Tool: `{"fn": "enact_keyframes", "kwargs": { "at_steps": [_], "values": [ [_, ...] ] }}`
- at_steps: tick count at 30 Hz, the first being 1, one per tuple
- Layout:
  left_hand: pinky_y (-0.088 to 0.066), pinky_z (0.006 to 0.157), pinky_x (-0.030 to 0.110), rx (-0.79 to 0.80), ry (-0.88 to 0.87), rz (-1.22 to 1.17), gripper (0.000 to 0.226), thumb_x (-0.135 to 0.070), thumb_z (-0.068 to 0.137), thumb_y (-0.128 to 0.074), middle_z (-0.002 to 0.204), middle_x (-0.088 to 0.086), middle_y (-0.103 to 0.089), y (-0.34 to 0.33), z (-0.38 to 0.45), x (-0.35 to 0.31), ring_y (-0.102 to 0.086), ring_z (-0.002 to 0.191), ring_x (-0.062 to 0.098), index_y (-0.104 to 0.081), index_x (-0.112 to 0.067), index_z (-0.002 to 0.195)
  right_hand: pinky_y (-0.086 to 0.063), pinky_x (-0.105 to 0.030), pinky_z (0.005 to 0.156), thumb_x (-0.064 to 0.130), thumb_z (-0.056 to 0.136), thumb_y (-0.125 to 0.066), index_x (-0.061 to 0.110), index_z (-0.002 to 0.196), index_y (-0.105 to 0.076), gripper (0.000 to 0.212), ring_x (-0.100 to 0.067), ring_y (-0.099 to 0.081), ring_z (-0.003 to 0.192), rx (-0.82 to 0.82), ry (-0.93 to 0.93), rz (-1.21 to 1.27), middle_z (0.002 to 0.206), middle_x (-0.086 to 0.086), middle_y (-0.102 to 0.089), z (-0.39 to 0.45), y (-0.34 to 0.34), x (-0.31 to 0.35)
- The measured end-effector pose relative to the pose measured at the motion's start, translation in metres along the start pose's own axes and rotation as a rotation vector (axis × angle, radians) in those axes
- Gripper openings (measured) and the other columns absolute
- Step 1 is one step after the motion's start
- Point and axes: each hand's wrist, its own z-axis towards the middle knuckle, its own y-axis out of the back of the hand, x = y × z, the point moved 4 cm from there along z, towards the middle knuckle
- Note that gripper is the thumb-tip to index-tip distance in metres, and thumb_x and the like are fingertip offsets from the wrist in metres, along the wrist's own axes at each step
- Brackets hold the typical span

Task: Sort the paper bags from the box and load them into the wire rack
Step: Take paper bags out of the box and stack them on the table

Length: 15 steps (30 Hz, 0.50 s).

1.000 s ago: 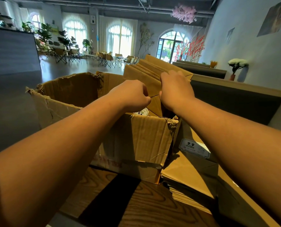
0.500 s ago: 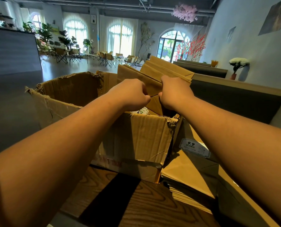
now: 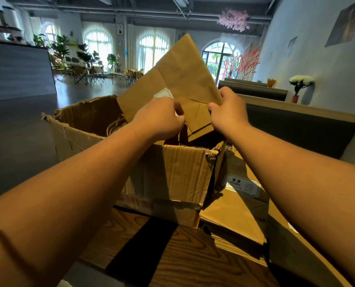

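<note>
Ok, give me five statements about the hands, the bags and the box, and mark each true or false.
1. Both hands hold the lifted paper bags above the cardboard box. True.
2. The left hand rests flat on the box rim. False: it grips the bags' lower edge.
3. A stack of flat paper bags lies right of the box. True.
4. The top bag of that stack bears a label reading 9.9. True.
5. The right hand hangs empty. False: it pinches the bags' right edge.

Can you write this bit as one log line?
step: lifting bags | left hand and right hand: grip paper bags | above box
</note>
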Motion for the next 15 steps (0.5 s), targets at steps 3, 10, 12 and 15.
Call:
{"fn": "enact_keyframes", "kwargs": {
  "at_steps": [3, 10, 12, 15],
  "values": [
    [-0.057, 0.090, 0.043, -0.139, -0.047, -0.023, 0.027, -0.033, 0.098, -0.055, 0.115, -0.003, -0.071, 0.013, -0.009, -0.008, -0.064, 0.106, 0.017, -0.068, -0.027, 0.121, -0.044, -0.022, 0.064, 0.022, 0.101, -0.056, 0.024, 0.108, -0.051, 0.009, -0.013, -0.052, 0.087, -0.031, -0.029, 0.153, 0.105, 0.004, -0.053, -0.006, 0.010, 0.001],
    [-0.049, 0.075, 0.025, -0.207, -0.069, -0.026, 0.022, -0.033, 0.099, -0.054, 0.130, 0.001, -0.065, 0.028, -0.024, -0.031, -0.055, 0.127, 0.026, -0.070, -0.025, 0.114, -0.059, -0.039, 0.083, 0.020, 0.101, -0.057, 0.026, 0.120, -0.055, 0.020, -0.016, -0.062, 0.098, -0.086, -0.230, 0.604, 0.109, 0.004, -0.061, -0.020, 0.033, -0.001],
    [-0.052, 0.067, 0.029, -0.249, -0.087, 0.011, 0.025, -0.037, 0.098, -0.052, 0.114, 0.000, -0.071, 0.032, -0.032, -0.043, -0.064, 0.104, 0.021, -0.073, -0.025, 0.104, -0.057, -0.035, 0.080, 0.019, 0.100, -0.058, 0.024, 0.127, -0.055, 0.027, -0.014, -0.060, 0.096, -0.092, -0.324, 0.725, 0.105, 0.005, -0.060, -0.029, 0.037, -0.004],
    [-0.056, 0.066, 0.039, -0.252, -0.097, -0.010, 0.037, -0.043, 0.097, -0.048, 0.078, 0.002, -0.071, 0.030, -0.046, -0.059, -0.065, 0.073, 0.021, -0.074, -0.020, 0.084, -0.056, -0.048, 0.091, 0.019, 0.097, -0.062, 0.026, 0.112, -0.057, 0.017, -0.026, -0.065, 0.102, -0.097, -0.480, 0.884, 0.110, -0.005, -0.066, -0.041, 0.042, -0.011]
  ]
}}
